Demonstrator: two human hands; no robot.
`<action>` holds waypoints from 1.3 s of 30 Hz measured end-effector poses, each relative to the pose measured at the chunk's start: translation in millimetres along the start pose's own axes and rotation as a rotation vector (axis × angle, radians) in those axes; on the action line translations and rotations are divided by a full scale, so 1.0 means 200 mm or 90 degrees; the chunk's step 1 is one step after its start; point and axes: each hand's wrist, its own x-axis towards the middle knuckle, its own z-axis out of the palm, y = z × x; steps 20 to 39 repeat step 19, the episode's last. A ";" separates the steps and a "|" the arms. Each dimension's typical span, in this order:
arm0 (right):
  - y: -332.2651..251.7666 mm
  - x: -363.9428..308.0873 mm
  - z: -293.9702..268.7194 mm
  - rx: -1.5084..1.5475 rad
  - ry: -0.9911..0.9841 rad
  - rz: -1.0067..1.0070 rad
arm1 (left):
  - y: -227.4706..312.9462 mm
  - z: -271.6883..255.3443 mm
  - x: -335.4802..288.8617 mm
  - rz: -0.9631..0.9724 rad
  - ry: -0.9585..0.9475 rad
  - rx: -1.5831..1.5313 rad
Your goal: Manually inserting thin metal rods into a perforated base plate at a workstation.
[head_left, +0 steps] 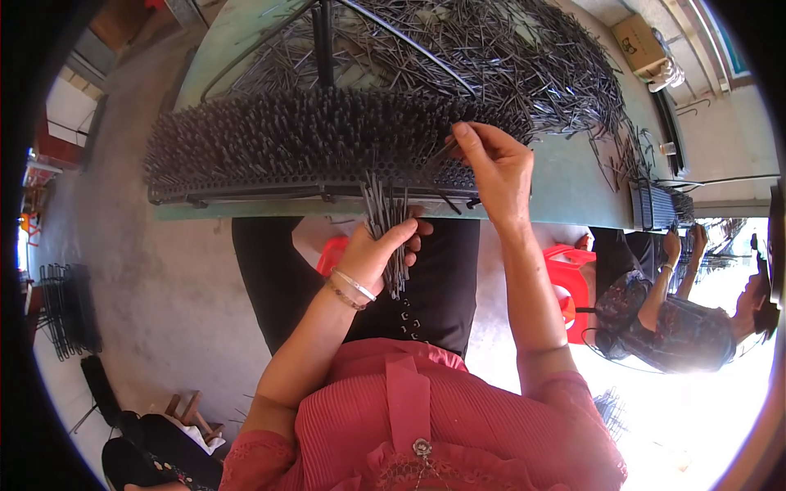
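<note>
My left hand (383,252) is closed round a bundle of thin dark rods (377,204), held upright just below the table's front edge. At the right end of a long black perforated rack (270,191), the thumb and fingers of my right hand (496,168) pinch together on a thin dark rod (444,154), partly hidden by the fingers. Dense rows of upright dark rods (286,135) fill most of the rack's holes. Some holes near my right hand show bare. Whether the pinched rod's tip touches a hole, I cannot make out.
Loose dark rods (524,61) lie heaped across the green table (565,168) behind the rack. A metal frame (324,41) stands over it. At right, another person (667,323) works at a similar rack (652,204) beside a red stool (571,286). A cardboard box (637,47) sits far right.
</note>
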 end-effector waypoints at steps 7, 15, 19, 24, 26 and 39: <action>-0.06 -0.03 0.02 -0.007 0.080 -0.055 | -0.03 0.08 0.07 0.029 0.055 -0.068; 0.02 -0.03 0.05 -0.037 0.106 -0.055 | -0.13 0.04 0.18 0.163 0.153 0.093; 0.02 -0.03 0.05 -0.042 0.117 -0.022 | -0.11 0.03 0.17 0.164 0.163 0.174; 0.02 -0.03 0.05 -0.042 0.117 -0.022 | -0.11 0.03 0.17 0.164 0.163 0.174; 0.02 -0.03 0.05 -0.042 0.117 -0.022 | -0.11 0.03 0.17 0.164 0.163 0.174; 0.02 -0.03 0.05 -0.042 0.117 -0.022 | -0.11 0.03 0.17 0.164 0.163 0.174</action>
